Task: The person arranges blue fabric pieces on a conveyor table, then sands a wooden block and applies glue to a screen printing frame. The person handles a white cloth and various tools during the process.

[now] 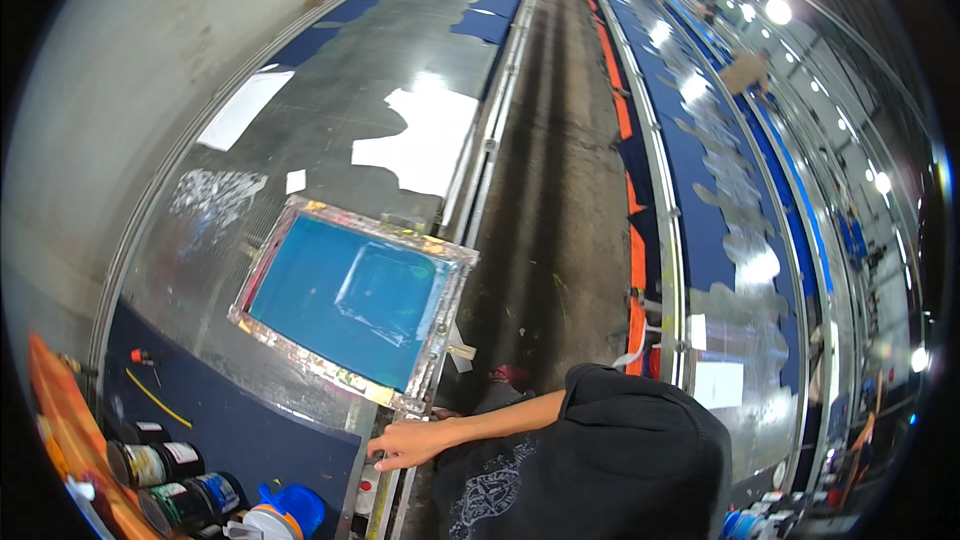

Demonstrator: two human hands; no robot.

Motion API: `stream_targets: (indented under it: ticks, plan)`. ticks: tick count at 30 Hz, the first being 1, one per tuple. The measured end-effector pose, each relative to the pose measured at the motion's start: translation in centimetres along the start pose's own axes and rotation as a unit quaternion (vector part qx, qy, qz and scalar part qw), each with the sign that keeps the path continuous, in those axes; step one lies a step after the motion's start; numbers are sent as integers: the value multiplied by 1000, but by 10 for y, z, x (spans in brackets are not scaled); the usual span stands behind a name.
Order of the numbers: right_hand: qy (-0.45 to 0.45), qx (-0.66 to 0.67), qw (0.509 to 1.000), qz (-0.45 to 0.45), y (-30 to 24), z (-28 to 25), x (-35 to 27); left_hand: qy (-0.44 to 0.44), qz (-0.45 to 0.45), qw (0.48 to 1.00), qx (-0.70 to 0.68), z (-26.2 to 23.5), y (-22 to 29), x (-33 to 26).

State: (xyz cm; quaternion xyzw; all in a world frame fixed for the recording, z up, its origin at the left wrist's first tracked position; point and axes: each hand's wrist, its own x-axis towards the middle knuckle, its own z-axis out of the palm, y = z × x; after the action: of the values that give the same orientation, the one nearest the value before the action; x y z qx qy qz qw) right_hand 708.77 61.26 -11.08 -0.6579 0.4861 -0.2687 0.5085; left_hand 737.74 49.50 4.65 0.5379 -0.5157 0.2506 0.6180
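My right hand [408, 443] reaches in from the right across my black shirt [640, 450]. It hovers over or rests on the metal rail at the edge of the near table; contact is hard to make out. Its fingers are slightly bent and apart, and I see nothing held in them. My left hand is not in view. Just beyond the right hand lies a screen printing frame [345, 302], with a blue mesh and a paint-stained border. Dark blue fabric [250, 420] covers the table to the left of the hand.
Paint jars [155, 464] and a blue-and-white container [285, 512] crowd the lower left, beside orange cloth [75, 420]. White pieces [430, 140] lie farther along the table. An aisle [540, 190] separates it from another long table [720, 200] with dark blue panels.
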Motion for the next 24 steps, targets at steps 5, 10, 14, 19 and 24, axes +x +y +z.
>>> stream_targets:
  ticks: [5, 10, 14, 19, 24]
  plan:
    - [74, -43, 995, -54, -12, -11, -18, -53, -99, 974, -198, 43, 105, -34]
    - [224, -63, 972, -46, 23, -19, -78, -320, -261, 829, -377, 74, 173, -114]
    - [328, -1, 941, 78, 58, -40, -186, -537, -194, 673, -471, 30, 322, -186]
    - [497, -12, 838, 227, 112, -38, -335, -669, 63, 505, -541, -59, 423, -237]
    - [654, 3, 689, 312, 103, -30, -484, -705, 191, 402, -553, -106, 484, -274]
